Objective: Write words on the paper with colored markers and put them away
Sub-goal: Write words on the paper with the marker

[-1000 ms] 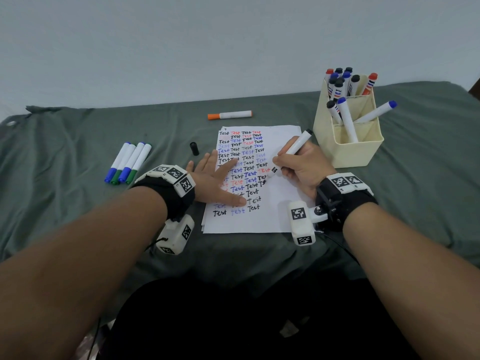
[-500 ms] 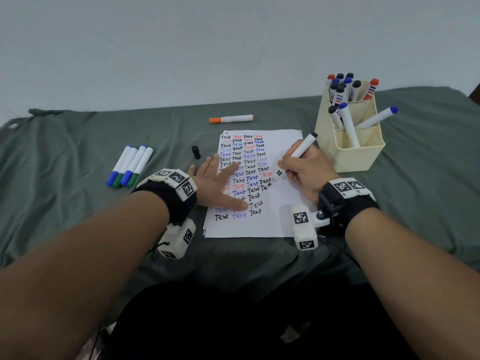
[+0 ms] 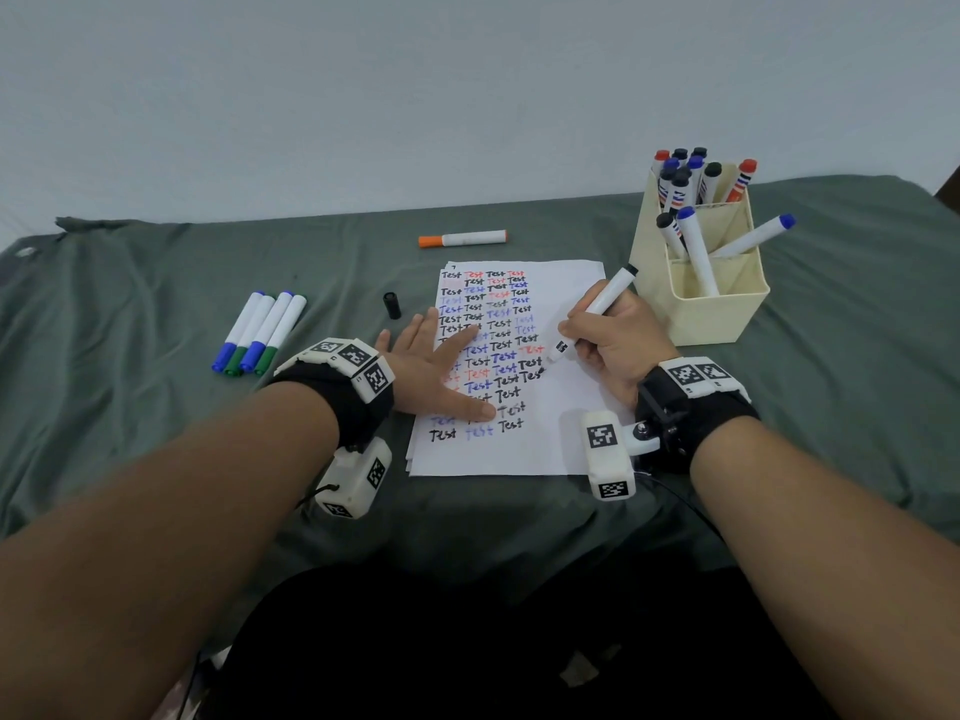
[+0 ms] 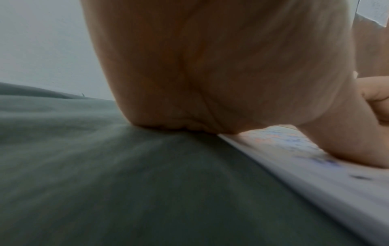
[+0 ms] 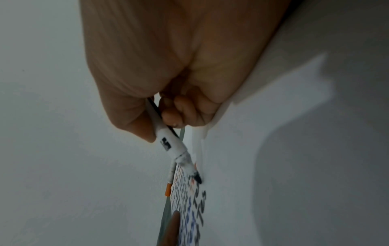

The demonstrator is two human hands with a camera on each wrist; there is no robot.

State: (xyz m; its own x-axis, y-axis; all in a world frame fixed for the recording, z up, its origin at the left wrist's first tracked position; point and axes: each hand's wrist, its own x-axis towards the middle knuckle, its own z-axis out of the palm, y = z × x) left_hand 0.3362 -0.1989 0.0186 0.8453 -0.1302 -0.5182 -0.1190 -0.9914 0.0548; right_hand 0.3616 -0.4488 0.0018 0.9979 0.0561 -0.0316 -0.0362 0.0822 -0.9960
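A white sheet of paper (image 3: 566, 439) covered with rows of the word "Test" in black, red and blue lies on a counter draped in a grey-green cloth (image 3: 130, 407). The left hand (image 3: 431, 374) lies flat on the paper's left part, fingers straight and spread, thumb stretched along a lower row; its heel sits at the paper's left edge, as the left wrist view shows. The right hand (image 3: 613, 340) rests on the paper's right side, thumb and fingers curled round a white-barrelled black marker (image 3: 597, 309). The marker tilts up and away from the person, its bare black tip touching the paper at the end of an unfinished black word, just right of the left hand's fingers. A small black marker cap (image 3: 392, 305) stands on the cloth just left of the paper's upper part. A white marker with an orange cap (image 3: 462, 239) lies beyond the paper's top edge. Four capped markers, two blue and two green (image 3: 260, 335), lie side by side well to the left. A cream plastic holder (image 3: 711, 314) full of markers stands just beyond the right hand.
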